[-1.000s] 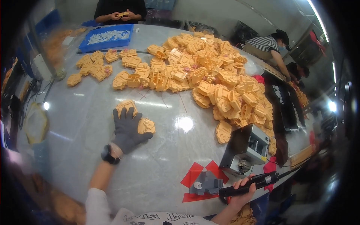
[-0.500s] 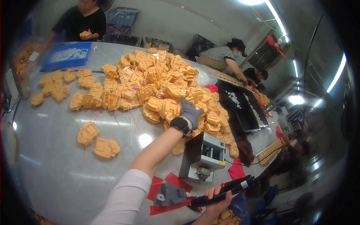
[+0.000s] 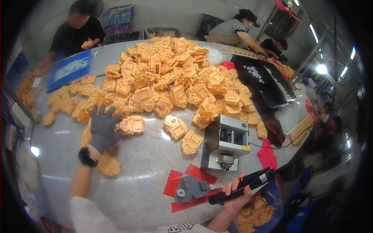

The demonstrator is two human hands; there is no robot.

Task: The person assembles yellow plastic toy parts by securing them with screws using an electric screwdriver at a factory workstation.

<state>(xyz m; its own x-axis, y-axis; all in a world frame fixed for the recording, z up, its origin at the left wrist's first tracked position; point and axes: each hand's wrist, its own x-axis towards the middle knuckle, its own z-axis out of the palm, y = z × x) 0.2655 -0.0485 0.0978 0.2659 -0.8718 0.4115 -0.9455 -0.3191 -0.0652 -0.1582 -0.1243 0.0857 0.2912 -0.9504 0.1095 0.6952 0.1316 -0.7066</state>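
Observation:
My left hand (image 3: 104, 130), in a dark grey glove with a black band at the wrist, is spread open over the table. It is above or touching a yellow-orange plastic part (image 3: 109, 164), partly hidden beneath it; another part (image 3: 132, 125) lies beside its fingertips. In my right hand (image 3: 237, 194), bare-skinned, is a black electric screwdriver (image 3: 254, 181), held slantwise near the front edge. Close to its lower end sits a grey fixture (image 3: 192, 188) on red tape strips (image 3: 174, 182). Two loose parts (image 3: 175, 127) lie before the large pile of parts (image 3: 163, 73).
A silver-and-black screw feeder (image 3: 227, 143) stands right of centre with a cable. Blue tray (image 3: 70, 70) with white pieces is at far left. Black trays (image 3: 258, 79) lie at right; below, a blue bin (image 3: 272, 194) holds more parts. Several people work around the table.
My left hand has moved from the pile to the left side of the table. Several parts now lie apart in front of the pile. My right hand still holds the screwdriver.

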